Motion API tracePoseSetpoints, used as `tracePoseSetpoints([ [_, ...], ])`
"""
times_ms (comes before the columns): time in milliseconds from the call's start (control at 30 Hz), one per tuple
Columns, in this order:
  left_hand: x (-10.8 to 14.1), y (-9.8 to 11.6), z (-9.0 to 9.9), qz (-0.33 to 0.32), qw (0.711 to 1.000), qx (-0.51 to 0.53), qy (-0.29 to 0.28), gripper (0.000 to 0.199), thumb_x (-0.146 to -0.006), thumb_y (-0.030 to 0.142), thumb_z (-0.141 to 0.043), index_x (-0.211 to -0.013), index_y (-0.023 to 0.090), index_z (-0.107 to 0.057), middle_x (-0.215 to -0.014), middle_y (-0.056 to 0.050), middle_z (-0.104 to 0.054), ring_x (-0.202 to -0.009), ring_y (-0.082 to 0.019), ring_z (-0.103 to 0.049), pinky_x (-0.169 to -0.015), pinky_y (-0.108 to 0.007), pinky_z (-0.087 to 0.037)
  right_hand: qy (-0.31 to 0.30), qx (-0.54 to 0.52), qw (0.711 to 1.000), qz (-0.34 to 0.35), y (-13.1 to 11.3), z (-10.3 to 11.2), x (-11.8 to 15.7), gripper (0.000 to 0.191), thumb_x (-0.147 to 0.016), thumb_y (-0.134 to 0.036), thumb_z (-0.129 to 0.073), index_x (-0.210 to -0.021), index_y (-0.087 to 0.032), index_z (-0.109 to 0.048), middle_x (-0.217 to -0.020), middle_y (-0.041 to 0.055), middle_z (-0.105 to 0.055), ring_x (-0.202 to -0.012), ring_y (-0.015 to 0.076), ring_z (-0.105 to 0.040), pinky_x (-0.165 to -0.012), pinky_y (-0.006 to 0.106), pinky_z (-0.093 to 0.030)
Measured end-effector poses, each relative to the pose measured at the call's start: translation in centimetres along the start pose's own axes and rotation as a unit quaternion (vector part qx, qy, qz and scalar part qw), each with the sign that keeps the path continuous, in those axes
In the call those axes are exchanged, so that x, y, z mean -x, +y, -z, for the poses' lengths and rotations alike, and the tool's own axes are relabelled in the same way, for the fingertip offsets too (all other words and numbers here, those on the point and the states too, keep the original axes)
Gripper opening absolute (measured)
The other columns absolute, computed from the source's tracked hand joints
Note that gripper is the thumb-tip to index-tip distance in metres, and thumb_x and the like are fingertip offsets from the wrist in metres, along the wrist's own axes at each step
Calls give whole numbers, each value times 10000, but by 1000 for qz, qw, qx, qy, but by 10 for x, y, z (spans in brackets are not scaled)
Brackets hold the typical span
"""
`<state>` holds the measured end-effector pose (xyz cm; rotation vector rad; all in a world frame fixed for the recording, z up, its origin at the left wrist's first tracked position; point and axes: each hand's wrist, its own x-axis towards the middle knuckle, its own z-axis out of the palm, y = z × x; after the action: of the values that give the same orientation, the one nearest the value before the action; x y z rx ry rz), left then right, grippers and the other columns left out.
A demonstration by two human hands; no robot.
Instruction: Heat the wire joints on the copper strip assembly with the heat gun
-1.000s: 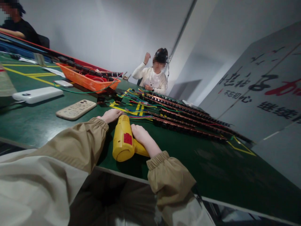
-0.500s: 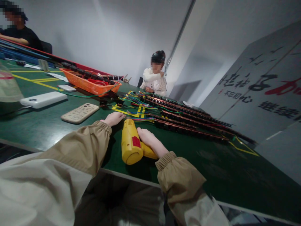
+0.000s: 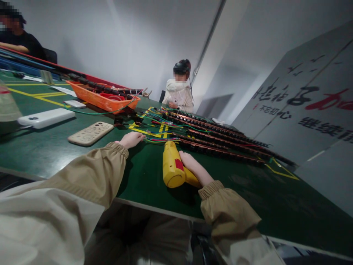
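Observation:
My right hand (image 3: 191, 162) is wrapped round the handle of a yellow heat gun (image 3: 171, 167) with a red patch on its side. Its nozzle points away from me, towards a bundle of coloured wires (image 3: 158, 140). At the left end of these wires, my left hand (image 3: 131, 140) is closed in a pinch on them. The wires run right into a long dark strip with copper-coloured edges (image 3: 217, 151). More such strips lie side by side behind it, with their own loose wires at the left ends.
A beige phone (image 3: 91, 133), a white power bank (image 3: 46, 118) and a bottle (image 3: 8, 105) are on the left of the green table (image 3: 143, 176). Behind them sits an orange basket (image 3: 96, 103) of dark parts. Two people sit beyond, one across (image 3: 179, 94), one far left (image 3: 22, 44).
My right hand has moved the heat gun to the right, away from my left hand. The left hand still pinches the wire ends, and more of the wires shows. The view has shifted slightly.

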<state>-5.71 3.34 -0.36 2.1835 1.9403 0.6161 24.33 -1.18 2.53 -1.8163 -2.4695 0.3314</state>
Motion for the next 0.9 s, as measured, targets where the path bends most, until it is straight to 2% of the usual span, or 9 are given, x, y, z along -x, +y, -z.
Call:
tracePoseSetpoints([
  [167, -1, 0, 0, 0, 1000, 3, -4, 477, -852, 518, -285, -739, 216, -637, -817, -46, -648, -770, -190, -587, -635, -246, -388, 10, -9, 999, -39, 26, 0, -5, 425, -949, -309, -199, -1023, -160, -590, -1022, 123, -638, -908, 189, -590, -754, 288, -436],
  [300, -1, -1, 0, -7, 1000, 1, -7, 467, -851, 518, -284, -744, 220, -628, -832, -42, -648, -775, -191, -587, -621, -245, -381, 21, -17, 998, -59, 38, 1, -3, 395, -937, -329, -245, -1071, -176, -585, -1053, 126, -629, -944, 195, -583, -787, 294, -420],
  [500, 0, 0, 1, -3, 1000, -10, -7, 481, -854, 530, -276, -727, 220, -619, -820, -42, -648, -769, -192, -589, -615, -242, -381, 42, -56, 994, -79, 31, 8, 5, 493, -947, -354, -179, -991, -174, -636, -995, 122, -648, -890, 194, -590, -762, 296, -419],
  [700, 2, 2, 1, -12, 1000, 2, -4, 470, -849, 512, -290, -747, 219, -643, -828, -44, -651, -769, -186, -588, -641, -242, -396, 37, -10, 998, -54, 22, 13, 8, 416, -956, -275, -228, -1012, -164, -624, -977, 106, -655, -885, 166, -586, -760, 257, -409],
  [900, -1, 0, -1, -7, 1000, 2, 1, 465, -850, 508, -306, -755, 219, -658, -834, -42, -660, -776, -185, -595, -637, -235, -406, 36, 18, 998, -54, 19, 13, 8, 481, -966, -266, -160, -1021, -143, -622, -978, 131, -656, -902, 184, -602, -760, 273, -414],
])
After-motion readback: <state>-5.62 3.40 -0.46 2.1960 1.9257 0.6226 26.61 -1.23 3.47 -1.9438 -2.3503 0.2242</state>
